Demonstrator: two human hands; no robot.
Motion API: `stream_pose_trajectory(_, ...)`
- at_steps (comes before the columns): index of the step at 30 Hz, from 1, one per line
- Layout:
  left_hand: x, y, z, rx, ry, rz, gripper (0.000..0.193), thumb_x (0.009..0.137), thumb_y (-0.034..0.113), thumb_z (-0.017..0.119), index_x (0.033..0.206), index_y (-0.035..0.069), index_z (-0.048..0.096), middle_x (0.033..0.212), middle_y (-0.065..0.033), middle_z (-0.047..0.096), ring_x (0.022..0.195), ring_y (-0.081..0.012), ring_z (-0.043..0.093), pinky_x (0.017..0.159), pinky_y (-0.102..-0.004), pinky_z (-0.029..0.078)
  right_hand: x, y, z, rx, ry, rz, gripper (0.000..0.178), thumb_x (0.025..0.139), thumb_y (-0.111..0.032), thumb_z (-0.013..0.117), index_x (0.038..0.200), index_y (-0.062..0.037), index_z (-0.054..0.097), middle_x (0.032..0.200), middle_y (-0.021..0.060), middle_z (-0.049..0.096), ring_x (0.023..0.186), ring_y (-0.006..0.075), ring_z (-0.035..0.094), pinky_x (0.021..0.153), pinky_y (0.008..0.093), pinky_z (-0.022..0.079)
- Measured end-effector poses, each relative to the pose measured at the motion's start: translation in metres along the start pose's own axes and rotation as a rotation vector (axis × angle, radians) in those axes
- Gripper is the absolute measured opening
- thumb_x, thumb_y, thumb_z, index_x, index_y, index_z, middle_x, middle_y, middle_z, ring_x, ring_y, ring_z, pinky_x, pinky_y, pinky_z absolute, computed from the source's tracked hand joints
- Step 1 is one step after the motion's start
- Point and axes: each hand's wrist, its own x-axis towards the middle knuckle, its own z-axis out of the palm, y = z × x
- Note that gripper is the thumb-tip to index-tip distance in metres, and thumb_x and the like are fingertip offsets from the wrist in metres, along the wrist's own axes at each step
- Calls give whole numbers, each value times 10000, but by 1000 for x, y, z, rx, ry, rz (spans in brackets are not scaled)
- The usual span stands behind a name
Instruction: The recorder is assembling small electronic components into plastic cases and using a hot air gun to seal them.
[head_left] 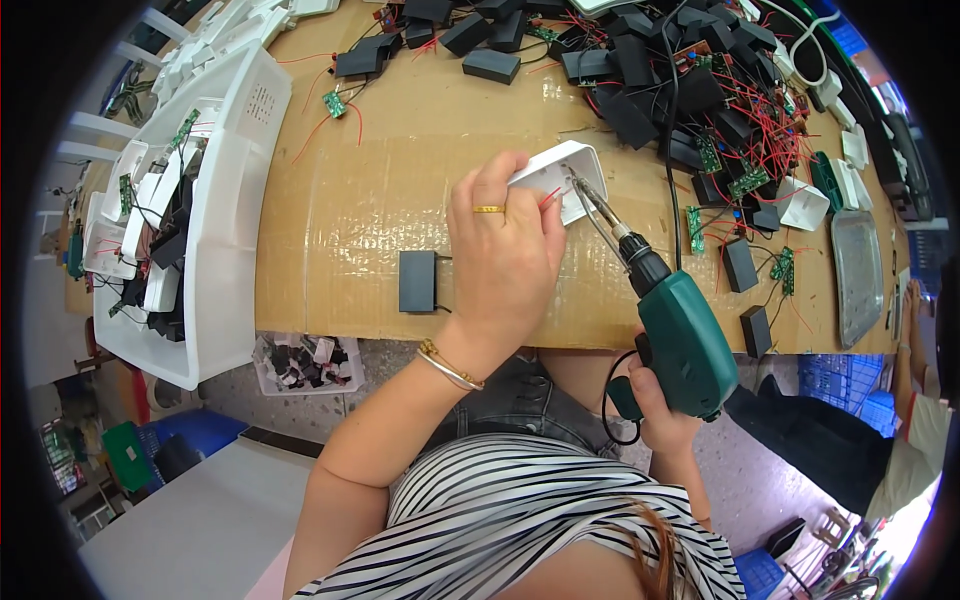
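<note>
My left hand [505,250] grips a white plastic housing [584,153] tilted on its side, its open face turned to the right. A short red wire [550,198] shows between my fingers and the housing. In my right hand [660,405] is a green soldering gun [688,335] with a black collar and a thin feed tube beside its tip. The tip reaches into the housing; whether it touches a contact there I cannot tell. Left of my wrist lies a black box [417,281] with thin black leads running under my hand.
A white crate [225,220] of housings, boards and black boxes stands left. At the back right heaps a pile of black boxes [630,65] with red wires [765,135]. A black cord [672,130] crosses the cardboard-covered table [360,200]. A metal tray [857,280] lies at the right edge.
</note>
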Motion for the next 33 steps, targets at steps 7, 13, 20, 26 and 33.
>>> stream_pose_trajectory(7,1,1,0,144,41,95,156,764,102,595,854,4,513,1134,-141,461,1042,-315,419,881,-448,340,0,-1,2,139,15,13,450,752,-97,640,1150,40,481,995,117,587,759,115,554,711,253,448)
stream_pose_trajectory(13,2,2,0,46,-1,87,148,783,73,574,881,-16,509,1113,-180,485,1006,-341,459,840,-403,411,0,1,-1,69,4,10,449,750,-98,646,1145,42,485,977,118,594,757,121,557,720,259,448)
stream_pose_trajectory(20,1,1,2,58,-8,69,127,752,56,623,824,-14,545,1135,-145,486,943,-312,493,775,-366,430,-1,3,-2,92,11,-8,445,751,-89,643,1147,40,487,968,106,596,797,132,563,761,268,440)
stream_pose_trajectory(26,3,5,-3,134,-19,195,128,739,70,627,812,14,538,1114,-105,488,1018,-286,448,835,-383,379,-9,3,-5,26,33,-9,433,761,-92,634,1152,23,488,1006,99,582,858,137,551,786,278,431)
stream_pose_trajectory(33,0,4,0,165,-27,183,125,732,62,622,807,19,531,1067,-97,499,1004,-286,436,832,-391,366,-2,-3,0,-43,103,-115,90,718,-43,653,772,0,596,647,50,591,552,118,553,520,246,436)
